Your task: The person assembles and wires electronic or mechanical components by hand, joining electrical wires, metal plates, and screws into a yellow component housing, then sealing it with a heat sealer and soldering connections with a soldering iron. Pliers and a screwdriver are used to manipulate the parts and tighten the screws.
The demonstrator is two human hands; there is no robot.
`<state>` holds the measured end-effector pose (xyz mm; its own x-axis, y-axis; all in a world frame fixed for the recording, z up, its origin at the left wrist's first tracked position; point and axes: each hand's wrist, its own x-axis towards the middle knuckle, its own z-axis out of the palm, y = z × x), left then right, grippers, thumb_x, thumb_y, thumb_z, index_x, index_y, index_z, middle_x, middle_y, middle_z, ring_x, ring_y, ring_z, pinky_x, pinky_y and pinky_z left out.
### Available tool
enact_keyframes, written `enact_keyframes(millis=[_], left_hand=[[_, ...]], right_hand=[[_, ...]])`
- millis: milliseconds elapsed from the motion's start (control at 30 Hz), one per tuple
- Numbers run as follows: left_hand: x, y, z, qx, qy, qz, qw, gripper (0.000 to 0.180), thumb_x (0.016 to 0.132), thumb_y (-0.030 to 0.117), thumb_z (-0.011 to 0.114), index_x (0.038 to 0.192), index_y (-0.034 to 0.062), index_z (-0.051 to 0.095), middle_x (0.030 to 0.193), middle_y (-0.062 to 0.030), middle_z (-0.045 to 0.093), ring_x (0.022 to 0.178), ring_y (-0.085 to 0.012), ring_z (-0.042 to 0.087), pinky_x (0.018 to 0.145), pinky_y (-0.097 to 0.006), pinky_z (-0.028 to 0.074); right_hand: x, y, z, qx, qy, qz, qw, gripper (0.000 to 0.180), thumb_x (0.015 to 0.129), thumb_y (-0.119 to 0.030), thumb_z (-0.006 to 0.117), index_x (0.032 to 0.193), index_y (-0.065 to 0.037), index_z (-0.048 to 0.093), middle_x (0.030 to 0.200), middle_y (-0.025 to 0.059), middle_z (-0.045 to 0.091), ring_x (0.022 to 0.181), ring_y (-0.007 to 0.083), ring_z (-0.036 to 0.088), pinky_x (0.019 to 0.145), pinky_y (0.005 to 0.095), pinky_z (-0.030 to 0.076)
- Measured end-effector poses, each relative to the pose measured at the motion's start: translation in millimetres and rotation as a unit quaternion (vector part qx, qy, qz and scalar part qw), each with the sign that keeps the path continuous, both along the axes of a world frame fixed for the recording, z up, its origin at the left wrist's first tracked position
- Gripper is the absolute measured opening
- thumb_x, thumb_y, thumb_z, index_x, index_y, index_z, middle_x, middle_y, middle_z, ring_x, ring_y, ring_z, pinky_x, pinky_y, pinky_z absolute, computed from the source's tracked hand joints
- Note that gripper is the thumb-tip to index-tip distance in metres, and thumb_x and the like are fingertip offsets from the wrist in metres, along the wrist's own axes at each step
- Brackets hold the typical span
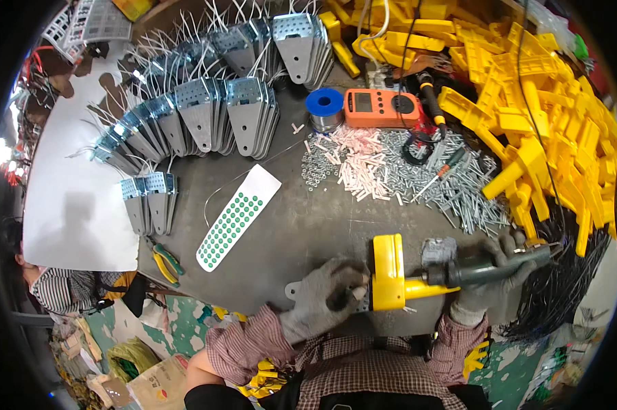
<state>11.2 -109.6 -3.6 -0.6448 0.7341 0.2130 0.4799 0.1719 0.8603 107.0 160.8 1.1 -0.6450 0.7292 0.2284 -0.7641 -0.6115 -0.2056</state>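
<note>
My left hand (325, 294), in a grey work glove, is closed around a grey metal plate (291, 290); its rounded end juts out on the left. On the plate's right side sits a yellow plastic housing (388, 273) with an arm pointing right. A dark green electric screwdriver (489, 266) lies sideways in my gloved right hand (474, 297), nose toward the housing. Its tip is close to the yellow part, but I cannot tell whether they touch. Behind the screwdriver's nose is a small crumpled grey piece (439, 251). A white card with green round stickers (233, 222) lies farther left.
Stacked grey metal plates with wires (202, 116) line the back left. Blue solder spool (324, 104), orange multimeter (380, 108), loose screws (459, 195) and pink sleeves (363, 160) lie mid-table. Yellow housings (527, 116) heap at right above black cables (561, 287). Pliers (165, 262) rest left.
</note>
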Motion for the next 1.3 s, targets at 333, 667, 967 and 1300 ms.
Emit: enact_keyframes(millis=[333, 667, 967, 1300], left_hand=[[-122, 15, 10, -0.449, 0.372, 0.079, 0.808, 0.018, 0.084, 0.012, 0.062, 0.098, 0.0014, 0.064, 0.101, -0.0148, 0.06, 0.093, -0.0305, 0.062, 0.078, -0.041, 0.054], [-144, 42, 30, -0.45, 0.298, 0.097, 0.836, 0.023, 0.076, 0.016, 0.066, 0.09, -0.0024, 0.071, 0.089, -0.0216, 0.07, 0.082, -0.0354, 0.07, 0.072, -0.044, 0.057], [48, -12, -3, -0.052, 0.132, 0.101, 0.985, 0.025, 0.065, 0.004, 0.075, 0.083, 0.0071, 0.058, 0.096, -0.0103, 0.062, 0.086, -0.0304, 0.06, 0.079, -0.041, 0.048], [49, -15, -17, -0.029, 0.134, 0.058, 0.989, 0.032, 0.07, 0.017, 0.076, 0.096, 0.0079, 0.059, 0.103, -0.0108, 0.06, 0.094, -0.0345, 0.057, 0.083, -0.048, 0.044]], right_hand=[[43, 13, -16, 0.014, 0.075, -0.003, 0.997, 0.046, 0.092, -0.033, 0.068, 0.121, -0.003, 0.048, 0.094, 0.0089, 0.05, 0.078, 0.0184, 0.055, 0.086, 0.0343, 0.046], [32, -3, -15, 0.01, 0.09, 0.03, 0.995, 0.045, 0.093, -0.036, 0.066, 0.123, -0.009, 0.047, 0.093, 0.0085, 0.056, 0.079, 0.0182, 0.057, 0.088, 0.0377, 0.048], [29, -5, -10, -0.018, 0.092, 0.07, 0.993, 0.042, 0.09, -0.035, 0.071, 0.113, -0.006, 0.051, 0.085, 0.0058, 0.053, 0.07, 0.0159, 0.055, 0.088, 0.037, 0.046], [24, -14, -9, -0.053, 0.079, 0.063, 0.993, 0.037, 0.091, -0.033, 0.07, 0.105, -0.004, 0.052, 0.081, 0.0032, 0.047, 0.067, 0.015, 0.052, 0.083, 0.0338, 0.044]])
